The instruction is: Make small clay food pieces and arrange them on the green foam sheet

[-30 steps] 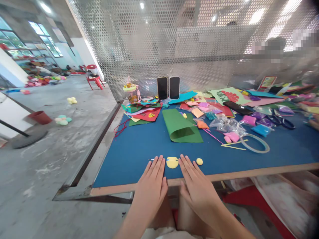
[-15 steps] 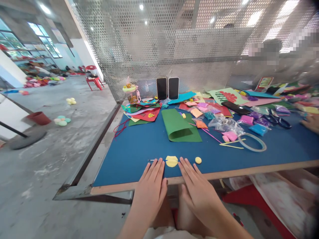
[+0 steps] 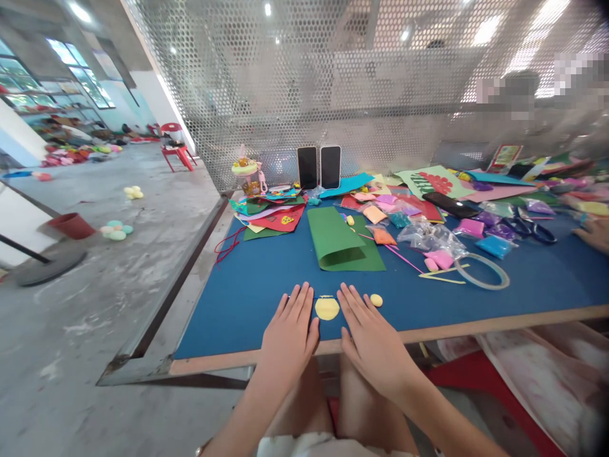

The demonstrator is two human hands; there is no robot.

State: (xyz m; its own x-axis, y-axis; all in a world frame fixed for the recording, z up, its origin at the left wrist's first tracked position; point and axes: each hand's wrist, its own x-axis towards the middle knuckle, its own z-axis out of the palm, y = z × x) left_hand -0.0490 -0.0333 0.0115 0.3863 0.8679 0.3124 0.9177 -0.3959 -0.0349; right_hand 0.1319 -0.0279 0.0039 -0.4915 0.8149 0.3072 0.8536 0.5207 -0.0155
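A flattened yellow clay piece (image 3: 327, 309) lies on the blue tabletop near its front edge. A thin blue rod (image 3: 326, 296), perhaps a small brush, lies crosswise at the clay's far edge. My left hand (image 3: 289, 324) rests palm down over the rod's left part, fingers stretched out. On the other side my right hand (image 3: 370, 327) lies flat over its right part, fingers also straight. Most of the rod is hidden under my fingers. A small yellow clay ball (image 3: 376, 300) sits just beside my right fingertips.
Beyond the hands lies a folded green sheet (image 3: 333, 235). To the right are bagged clay packs (image 3: 383, 235), a tape roll (image 3: 481, 273), dark scissors (image 3: 542, 233) and another person's hand (image 3: 594, 233). Two phones (image 3: 330, 167) stand at the mesh panel.
Both hands have slid forward, away from me, carrying the rod from the clay's middle to its far edge. The clay's surface now shows in one uncovered piece.
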